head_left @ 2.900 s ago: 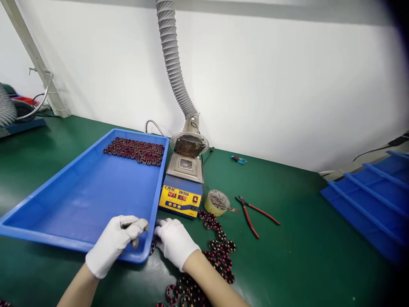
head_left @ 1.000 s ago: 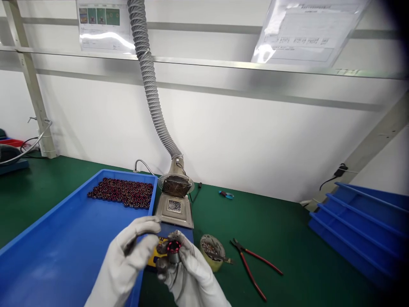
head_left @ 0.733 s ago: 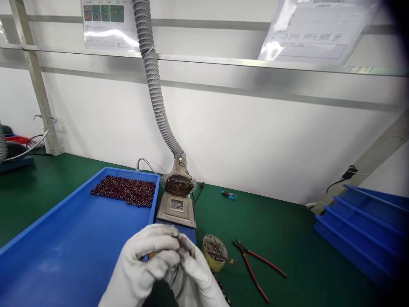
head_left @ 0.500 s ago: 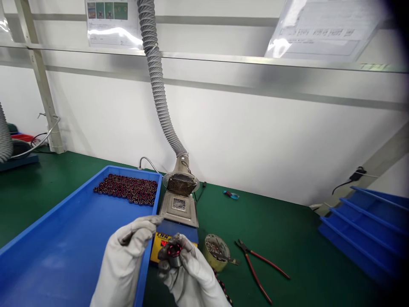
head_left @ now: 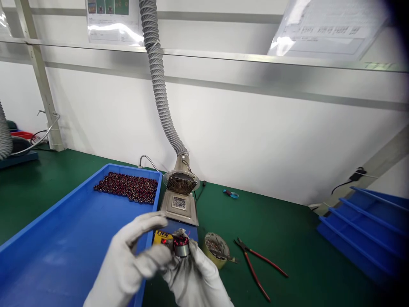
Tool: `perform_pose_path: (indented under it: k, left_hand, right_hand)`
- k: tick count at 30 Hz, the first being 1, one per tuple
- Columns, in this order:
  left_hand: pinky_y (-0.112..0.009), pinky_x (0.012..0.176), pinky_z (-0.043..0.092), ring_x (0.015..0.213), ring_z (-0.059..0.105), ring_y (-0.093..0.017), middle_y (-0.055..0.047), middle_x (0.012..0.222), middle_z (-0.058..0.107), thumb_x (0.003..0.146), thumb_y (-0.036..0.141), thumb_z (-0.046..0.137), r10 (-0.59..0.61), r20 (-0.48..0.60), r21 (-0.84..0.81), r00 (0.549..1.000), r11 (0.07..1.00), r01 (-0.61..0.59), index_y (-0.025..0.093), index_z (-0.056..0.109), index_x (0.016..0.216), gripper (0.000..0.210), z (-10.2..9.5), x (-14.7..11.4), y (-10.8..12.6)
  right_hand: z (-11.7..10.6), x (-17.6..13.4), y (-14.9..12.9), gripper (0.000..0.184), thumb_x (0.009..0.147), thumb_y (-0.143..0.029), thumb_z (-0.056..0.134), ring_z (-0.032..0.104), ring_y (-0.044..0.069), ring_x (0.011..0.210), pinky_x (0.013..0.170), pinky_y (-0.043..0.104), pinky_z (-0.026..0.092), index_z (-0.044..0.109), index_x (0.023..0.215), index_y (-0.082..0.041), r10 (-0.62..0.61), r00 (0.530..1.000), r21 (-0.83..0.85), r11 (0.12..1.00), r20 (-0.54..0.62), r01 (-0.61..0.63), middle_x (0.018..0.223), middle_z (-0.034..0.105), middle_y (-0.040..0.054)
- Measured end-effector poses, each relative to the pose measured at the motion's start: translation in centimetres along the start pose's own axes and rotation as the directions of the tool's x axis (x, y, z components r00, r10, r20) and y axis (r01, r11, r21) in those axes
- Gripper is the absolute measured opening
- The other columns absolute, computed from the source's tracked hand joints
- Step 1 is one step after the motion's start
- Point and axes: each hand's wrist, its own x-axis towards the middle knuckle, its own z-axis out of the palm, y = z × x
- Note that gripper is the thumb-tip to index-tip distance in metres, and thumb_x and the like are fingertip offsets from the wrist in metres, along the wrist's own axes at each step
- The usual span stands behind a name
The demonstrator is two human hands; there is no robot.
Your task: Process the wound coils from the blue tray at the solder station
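Observation:
Both my hands wear white gloves and meet low in the middle of the view. My right hand [head_left: 196,279] pinches a small round wound coil part [head_left: 181,246], red wire on a grey core, held up in front of the solder pot. My left hand [head_left: 128,264] is beside it, its thumb touching the part and its forefinger raised over it. Behind the hands stands the solder pot [head_left: 178,213] with its yellow front panel partly hidden.
A large blue tray [head_left: 64,238] at the left holds several dark red coils [head_left: 128,187] at its far end. A grey extraction hose [head_left: 158,85] drops to the pot. A small cup [head_left: 215,249], red-handled pliers [head_left: 258,273] and stacked blue trays [head_left: 370,226] lie to the right.
My hands rose from the table edge with one coil part. In the last half second the part has turned on its side and my left thumb has come against it.

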Motion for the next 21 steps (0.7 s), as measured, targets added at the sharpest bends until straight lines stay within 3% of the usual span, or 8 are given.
perform_pose_path:
  k: [3, 6, 9, 12, 16, 18, 21]
  left_hand:
    - [-0.031, 0.089, 0.049, 0.099, 0.06, -0.02, -0.001, 0.109, 0.065, 0.063, 0.009, 0.067, 0.145, 0.157, 0.23, 0.977, 0.957, -0.179, 0.031, 0.064, 0.099, 0.043, 0.9, -0.2, 0.9]
    - [-0.031, 0.086, 0.05, 0.095, 0.061, -0.019, -0.003, 0.102, 0.067, 0.065, 0.01, 0.068, 0.22, 0.178, 0.2, 0.959, 0.946, -0.254, 0.028, 0.065, 0.095, 0.036, 1.4, -0.2, 1.2]
    - [-0.024, 0.079, 0.051, 0.09, 0.063, -0.017, -0.001, 0.096, 0.069, 0.063, 0.011, 0.069, 0.163, 0.164, 0.019, 0.973, 0.986, -0.168, 0.029, 0.07, 0.086, 0.028, 1.2, 0.3, 0.8]
    - [-0.023, 0.073, 0.051, 0.079, 0.065, -0.019, -0.001, 0.076, 0.072, 0.062, 0.01, 0.066, 0.072, 0.137, -0.215, 0.988, 0.976, -0.042, 0.025, 0.073, 0.068, 0.017, 0.7, 1.0, 0.2]
    - [-0.023, 0.067, 0.052, 0.069, 0.066, -0.018, 0.001, 0.065, 0.071, 0.059, 0.012, 0.064, -0.108, -0.087, -0.486, 0.99, 0.872, 0.052, 0.024, 0.071, 0.057, 0.014, 0.1, 1.3, 0.2]
    - [-0.021, 0.069, 0.051, 0.078, 0.066, -0.019, 0.0, 0.078, 0.072, 0.057, 0.01, 0.064, -0.156, -0.083, -0.413, 0.984, 0.904, 0.109, 0.024, 0.073, 0.065, 0.019, -0.3, 1.1, 0.8]
    - [-0.02, 0.072, 0.049, 0.087, 0.063, -0.02, -0.002, 0.095, 0.069, 0.055, 0.002, 0.063, -0.27, 0.168, -0.129, 0.948, 0.948, 0.293, 0.023, 0.073, 0.072, 0.029, -0.2, 0.7, 1.8]
  right_hand:
    - [1.4, -0.5, 0.0, 0.027, 0.071, -0.041, 0.074, 0.059, 0.018, 0.095, 0.086, 0.029, 0.047, 0.068, 0.091, -0.024, 0.045, 0.999, 0.169, 0.985, -0.004, -0.044, 0.096, 0.065, 0.0037]
    - [2.0, -0.4, -0.3, 0.028, 0.067, -0.038, 0.078, 0.059, 0.018, 0.094, 0.084, 0.026, 0.048, 0.069, 0.088, -0.022, 0.075, 0.997, 0.232, 0.971, -0.027, -0.067, 0.096, 0.066, 0.003]
    - [1.5, 0.4, -0.6, 0.026, 0.064, -0.036, 0.081, 0.061, 0.017, 0.087, 0.08, 0.027, 0.049, 0.07, 0.082, -0.021, 0.061, 0.997, 0.11, 0.992, -0.046, -0.055, 0.085, 0.067, 0.0017]
    - [0.1, 1.6, -0.7, 0.023, 0.058, -0.031, 0.084, 0.063, 0.02, 0.073, 0.072, 0.032, 0.051, 0.07, 0.072, -0.02, 0.052, 0.999, -0.076, 0.996, 0.001, -0.052, 0.07, 0.067, 0.0019]
    - [-2.3, 2.6, -1.3, 0.015, 0.069, -0.034, 0.076, 0.064, 0.019, 0.068, 0.067, 0.032, 0.052, 0.069, 0.067, -0.021, 0.027, 0.999, -0.306, 0.952, 0.03, -0.017, 0.066, 0.067, 0.0014]
    - [-3.1, 2.7, -1.8, 0.018, 0.074, -0.038, 0.07, 0.065, 0.019, 0.069, 0.065, 0.032, 0.052, 0.069, 0.07, -0.021, 0.031, 0.999, -0.371, 0.929, 0.044, -0.012, 0.065, 0.067, 0.0016]
    - [-3.3, 2.6, -2.2, 0.021, 0.077, -0.043, 0.065, 0.066, 0.019, 0.067, 0.063, 0.032, 0.053, 0.07, 0.078, -0.022, 0.025, 0.997, -0.452, 0.892, 0.073, 0.011, 0.067, 0.067, 0.0012]
